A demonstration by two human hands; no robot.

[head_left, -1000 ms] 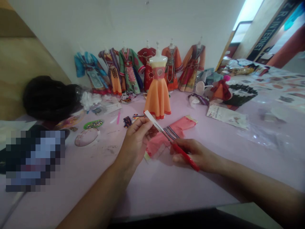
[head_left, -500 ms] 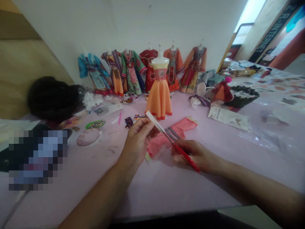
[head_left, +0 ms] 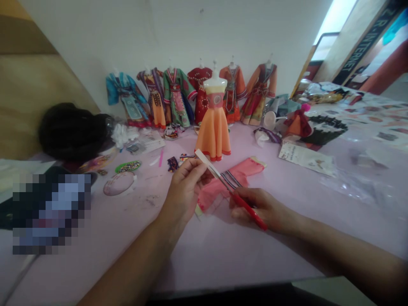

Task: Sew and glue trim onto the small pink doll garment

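Observation:
My left hand [head_left: 186, 182] pinches a narrow white strip [head_left: 204, 157] between thumb and fingers. Red-handled scissors [head_left: 247, 208] are in my right hand [head_left: 259, 207], their blades pointing up and left along the strip's lower end. Whether the blades are fully closed on it is too fine to tell. Beneath both hands lies a small pink doll garment [head_left: 247, 170] with dark trim bands across its middle. Just beyond stands a doll dress form [head_left: 215, 80] wearing an orange skirt [head_left: 213, 131] with a red hem.
Several dressed doll forms, among them one in blue [head_left: 126, 100] and one in green [head_left: 178, 95], line the wall. A black bundle [head_left: 73, 131] and a green bead dish [head_left: 128, 166] lie left. At right are a printed card [head_left: 306, 158] and clear plastic wrapping [head_left: 347, 185].
Hardly anything differs. The view has shifted very slightly, while both hands, the strip and the scissors keep nearly the same position.

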